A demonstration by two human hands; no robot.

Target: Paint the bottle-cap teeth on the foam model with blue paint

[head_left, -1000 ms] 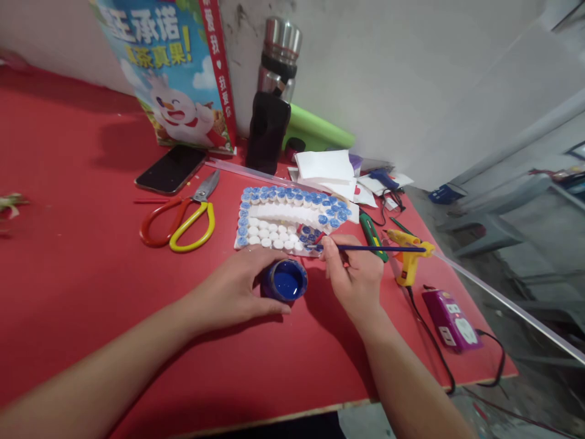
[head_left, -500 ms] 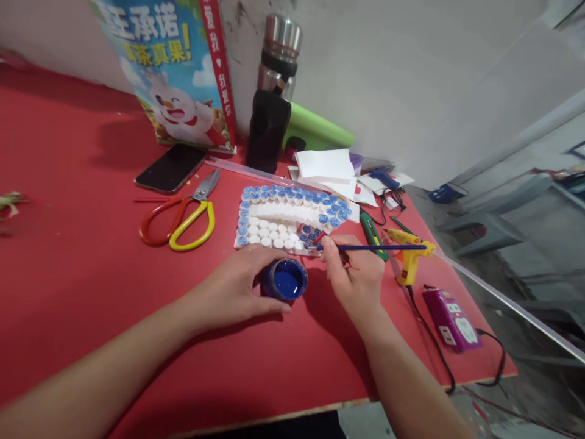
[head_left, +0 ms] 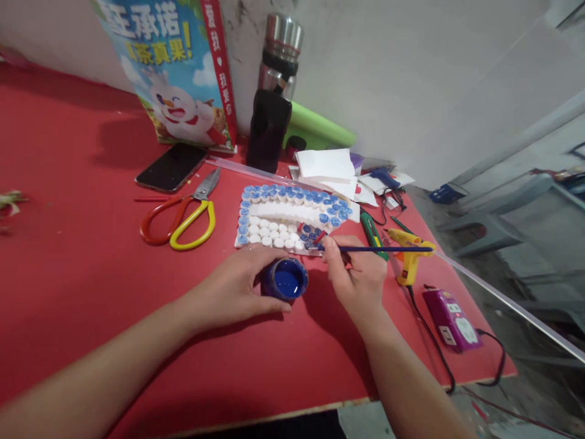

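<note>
My left hand [head_left: 247, 281] curls its thumb and fingers around a small jar of blue paint [head_left: 287, 280] standing on the red table. Between the fingers of my right hand [head_left: 355, 268] is a thin paintbrush [head_left: 379, 249], held level, its tip pointing left. The tip meets the dark blue pieces at the near right of a board of small round pieces [head_left: 274, 230]. Light blue pieces run along its left and far edges and its right end; those at the near middle are white. A plain white strip crosses it. Small red bits stand beside the dark blue pieces.
Scissors [head_left: 192, 210] and a phone [head_left: 171, 167] lie to the left. Behind stand a printed bag [head_left: 178, 79], a black object [head_left: 269, 128] and a steel flask [head_left: 282, 46]. At right are a green cutter [head_left: 372, 231], a yellow glue gun [head_left: 408, 256] and a corded purple box [head_left: 452, 320].
The paintbrush and my right hand have shifted very slightly to the right. My left hand stays around the paint jar, and the rest looks the same.
</note>
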